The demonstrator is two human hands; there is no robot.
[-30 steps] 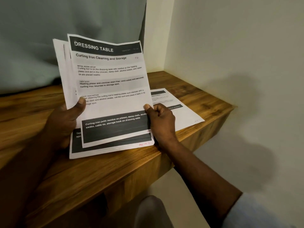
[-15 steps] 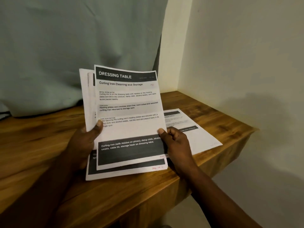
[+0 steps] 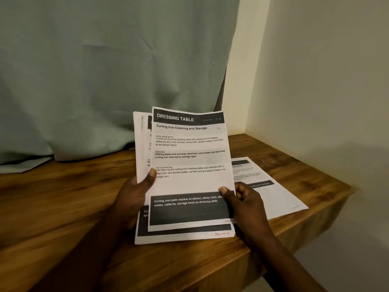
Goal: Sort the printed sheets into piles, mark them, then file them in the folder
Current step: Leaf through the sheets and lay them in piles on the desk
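The person holds a stack of printed sheets propped up in front of them, tilted back, its lower edge down by the wooden surface near the front lip; whether it actually rests there I cannot tell. The left hand grips the stack from the left side, thumb laid on the face of the paper and the other fingers hidden behind it. The right hand pinches the right edge of the top sheet, thumb in front and fingers curled round behind. That top sheet is headed "DRESSING TABLE", with "Curling Iron Cleaning and Storage" below it and a dark band across the bottom. It sits a little higher and to the right of the sheets behind, whose lower right corner shows red handwriting. A loose sheet lies flat on the surface just to the right, partly covered by the held stack. A pale green curtain hangs behind, and a cream wall closes off the right side.
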